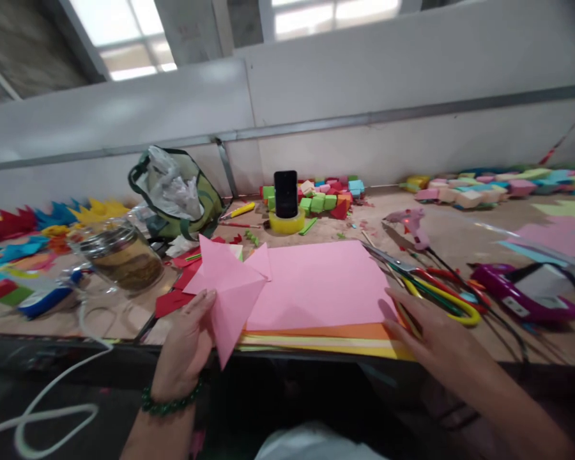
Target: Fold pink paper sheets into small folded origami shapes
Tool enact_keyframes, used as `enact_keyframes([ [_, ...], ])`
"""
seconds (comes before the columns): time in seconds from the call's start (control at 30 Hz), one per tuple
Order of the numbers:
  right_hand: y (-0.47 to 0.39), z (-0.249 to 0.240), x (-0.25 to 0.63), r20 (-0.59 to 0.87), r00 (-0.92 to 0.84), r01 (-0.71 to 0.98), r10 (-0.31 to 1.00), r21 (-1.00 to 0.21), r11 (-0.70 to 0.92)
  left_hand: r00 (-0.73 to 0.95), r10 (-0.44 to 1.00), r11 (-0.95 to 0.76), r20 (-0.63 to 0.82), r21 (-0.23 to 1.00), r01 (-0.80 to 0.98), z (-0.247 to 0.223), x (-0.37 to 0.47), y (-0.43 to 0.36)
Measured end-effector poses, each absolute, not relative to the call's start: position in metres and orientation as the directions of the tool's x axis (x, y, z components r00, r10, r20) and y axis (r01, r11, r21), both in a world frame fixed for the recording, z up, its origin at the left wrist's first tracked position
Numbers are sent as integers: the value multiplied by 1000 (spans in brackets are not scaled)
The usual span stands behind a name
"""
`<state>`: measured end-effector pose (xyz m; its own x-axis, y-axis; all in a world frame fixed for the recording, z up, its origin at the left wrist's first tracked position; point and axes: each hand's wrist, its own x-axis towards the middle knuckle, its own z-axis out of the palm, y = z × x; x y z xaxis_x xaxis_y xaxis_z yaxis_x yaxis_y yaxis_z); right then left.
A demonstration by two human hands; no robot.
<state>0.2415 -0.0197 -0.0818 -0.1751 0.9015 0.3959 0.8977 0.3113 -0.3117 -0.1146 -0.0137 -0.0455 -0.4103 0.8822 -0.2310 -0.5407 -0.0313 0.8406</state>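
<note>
At the lower left of the frame my left hand point(184, 348) holds the folded pink paper point(230, 291) by its left edge, fingers pressed against its underside with the thumb on top. The piece is lifted and tilted over the near edge of the desk point(441, 236); with so light a grip it could slip and drop toward my lap. Just left of it the glass jar point(122, 255) lies on its side and could roll into the scraps. In the middle, the pink sheet point(316, 284) tops a stack overhanging the edge. At lower right my right hand point(429, 335) lies flat, fingers spread on the stack's corner, touching the scissors point(436, 291); a careless slide could catch the blades.
</note>
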Motion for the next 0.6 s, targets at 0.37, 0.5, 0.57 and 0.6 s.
enact_keyframes([
  [0.37,-19,-28,158,296,-229,173,927,-925,338,-178,980,-39,-92,785,-619,-43,-53,-33],
  [0.5,-14,-19,136,237,-176,-9,955,-971,240,71,981,184,-182,742,-644,-56,-29,-45],
  [0.57,-15,-18,135,231,-125,25,965,-971,236,126,974,226,-190,743,-630,-57,-26,-47],
  [0.6,-17,-17,136,242,-117,63,963,-966,251,121,975,219,-184,752,-622,-57,-27,-46],
])
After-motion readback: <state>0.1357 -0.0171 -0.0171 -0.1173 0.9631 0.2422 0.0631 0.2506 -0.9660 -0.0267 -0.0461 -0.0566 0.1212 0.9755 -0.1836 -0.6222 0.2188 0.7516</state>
